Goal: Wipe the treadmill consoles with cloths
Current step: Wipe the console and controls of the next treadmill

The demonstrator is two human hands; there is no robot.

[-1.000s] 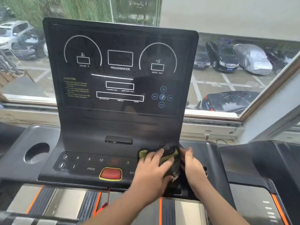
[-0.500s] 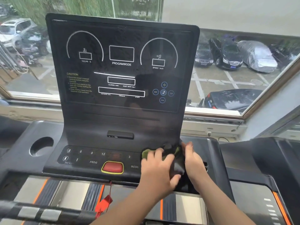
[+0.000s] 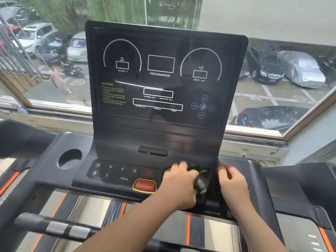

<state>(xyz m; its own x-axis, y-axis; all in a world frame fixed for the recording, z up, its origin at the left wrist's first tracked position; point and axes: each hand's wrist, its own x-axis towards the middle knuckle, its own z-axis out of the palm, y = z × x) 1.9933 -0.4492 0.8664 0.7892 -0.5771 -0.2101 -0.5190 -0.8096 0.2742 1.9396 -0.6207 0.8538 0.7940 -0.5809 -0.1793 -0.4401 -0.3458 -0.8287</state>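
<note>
The black treadmill console [image 3: 163,79] stands upright in front of me, with its button panel [image 3: 120,172] below. A dark cloth with a yellow-green edge [image 3: 201,180] lies bunched on the right end of that panel. My left hand [image 3: 179,182] covers the cloth from the left, fingers curled over it. My right hand [image 3: 233,184] sits just right of the cloth at the console's right edge, its fingers bent and blurred. A narrow dark gap shows between this hand and the cloth.
A red stop button [image 3: 145,185] lies just left of my left hand. A round cup holder [image 3: 69,158] is at the far left. A handlebar [image 3: 54,226] crosses below. Another treadmill [image 3: 300,188] stands to the right, with a window behind the console.
The view has shifted, so the console sits further right in frame. My right hand has drawn slightly away from the cloth to the right. My left hand stays on the cloth.
</note>
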